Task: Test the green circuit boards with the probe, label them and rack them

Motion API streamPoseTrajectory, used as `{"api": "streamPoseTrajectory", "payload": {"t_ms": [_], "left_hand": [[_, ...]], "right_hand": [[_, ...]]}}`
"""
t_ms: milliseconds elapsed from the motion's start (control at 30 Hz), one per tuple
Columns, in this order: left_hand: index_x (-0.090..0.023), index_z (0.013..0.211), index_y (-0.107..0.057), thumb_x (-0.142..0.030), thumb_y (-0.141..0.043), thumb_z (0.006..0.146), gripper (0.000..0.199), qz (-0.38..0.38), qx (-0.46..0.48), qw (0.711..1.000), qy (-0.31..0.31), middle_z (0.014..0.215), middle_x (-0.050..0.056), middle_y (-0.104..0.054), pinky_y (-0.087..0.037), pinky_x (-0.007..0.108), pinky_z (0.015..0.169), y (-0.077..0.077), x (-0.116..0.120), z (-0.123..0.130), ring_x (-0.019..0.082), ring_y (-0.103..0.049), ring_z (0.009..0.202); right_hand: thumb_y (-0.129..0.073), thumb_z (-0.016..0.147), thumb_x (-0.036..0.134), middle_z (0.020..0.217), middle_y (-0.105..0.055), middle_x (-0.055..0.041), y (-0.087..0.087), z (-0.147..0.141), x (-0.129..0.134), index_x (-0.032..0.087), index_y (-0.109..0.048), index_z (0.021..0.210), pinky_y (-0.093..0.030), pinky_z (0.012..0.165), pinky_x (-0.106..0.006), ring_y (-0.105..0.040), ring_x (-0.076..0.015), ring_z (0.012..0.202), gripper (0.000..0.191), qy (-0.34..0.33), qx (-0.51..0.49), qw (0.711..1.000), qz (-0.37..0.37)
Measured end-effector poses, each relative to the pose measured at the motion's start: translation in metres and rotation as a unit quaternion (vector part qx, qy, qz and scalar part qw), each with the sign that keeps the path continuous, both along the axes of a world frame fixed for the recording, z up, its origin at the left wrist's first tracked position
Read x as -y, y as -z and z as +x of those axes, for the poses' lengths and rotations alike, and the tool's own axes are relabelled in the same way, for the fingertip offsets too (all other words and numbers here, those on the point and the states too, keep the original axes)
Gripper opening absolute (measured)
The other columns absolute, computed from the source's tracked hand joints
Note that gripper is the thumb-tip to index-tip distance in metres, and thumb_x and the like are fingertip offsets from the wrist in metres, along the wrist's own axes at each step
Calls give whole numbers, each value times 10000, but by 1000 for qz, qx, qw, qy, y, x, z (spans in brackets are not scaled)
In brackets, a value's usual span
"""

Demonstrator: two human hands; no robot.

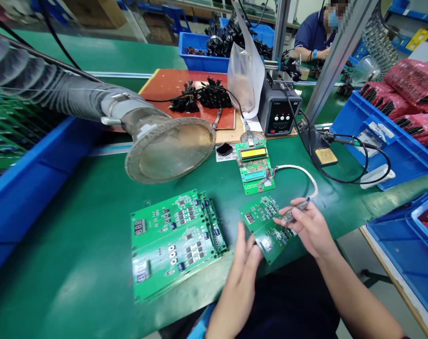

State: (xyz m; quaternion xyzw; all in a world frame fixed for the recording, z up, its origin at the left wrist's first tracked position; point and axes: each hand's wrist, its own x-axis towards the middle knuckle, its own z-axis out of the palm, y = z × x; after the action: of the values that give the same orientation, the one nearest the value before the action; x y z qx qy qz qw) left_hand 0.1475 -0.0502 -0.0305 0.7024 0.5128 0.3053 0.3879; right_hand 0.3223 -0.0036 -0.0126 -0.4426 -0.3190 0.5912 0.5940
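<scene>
My left hand (240,275) is at the near left edge of a green circuit board (259,223), thumb and fingers against it. This board has small digit displays and rows of black chips. Pinched in my right hand (311,230) is a small pin probe (293,212) with a white sleeved cable (306,172). Its pins point at the board's right part; whether they touch is hard to tell. The cable runs to a green tester board (254,172) with a yellow-lit screen. Left of my hands lies a stack of similar circuit boards (171,240).
A fume duct hood (171,150) hangs over the bench. Behind are a soldering station (279,110), its iron stand (322,153) and black cable bundles (200,96). Blue bins (387,141) stand right, another blue bin (33,174) left. A co-worker (313,35) sits opposite.
</scene>
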Motion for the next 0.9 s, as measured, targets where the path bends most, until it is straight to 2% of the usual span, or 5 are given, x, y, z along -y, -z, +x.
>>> {"api": "streamPoseTrajectory", "payload": {"t_ms": [100,267,433,633,900], "left_hand": [[-267,1523,-108,-349,-364,1001,587,-13,-15,999,-27,1541,151,-300,-545,384,940,5,-2,-10,271,-487,1292],[-162,1427,-389,-376,-512,927,557,108,-161,981,17,1562,182,-230,-402,565,1043,-8,-10,-6,368,-172,1435],[-210,1297,-551,-250,-534,915,385,196,-197,953,125,1467,151,-432,-385,571,1063,-3,-26,2,346,-333,1386],[-266,1255,-597,-121,-545,889,398,244,-199,942,118,1424,151,-480,-407,578,1046,10,-28,2,349,-396,1352],[-255,1208,-641,-92,-569,869,383,260,-203,936,125,1411,176,-486,-417,588,1034,12,-26,2,375,-386,1352]], "right_hand": [[-699,782,353,849,-742,-28,13,5,-16,227,-536,968,-551,792,-374,-685,-167,752,278,41,98,994,9],[-653,770,311,861,-733,-33,20,4,-50,215,-537,986,-524,761,-315,-672,-167,823,263,7,200,980,25],[-607,779,283,903,-726,-39,22,-2,-69,209,-550,986,-506,762,-308,-671,-167,830,227,-12,259,965,34],[-580,810,269,924,-721,-42,26,-2,-68,214,-550,1005,-495,746,-295,-668,-167,838,205,-11,294,954,50],[-557,853,279,948,-732,-39,23,-1,-66,224,-557,1018,-498,706,-297,-669,-165,771,174,-31,380,922,62]]}}
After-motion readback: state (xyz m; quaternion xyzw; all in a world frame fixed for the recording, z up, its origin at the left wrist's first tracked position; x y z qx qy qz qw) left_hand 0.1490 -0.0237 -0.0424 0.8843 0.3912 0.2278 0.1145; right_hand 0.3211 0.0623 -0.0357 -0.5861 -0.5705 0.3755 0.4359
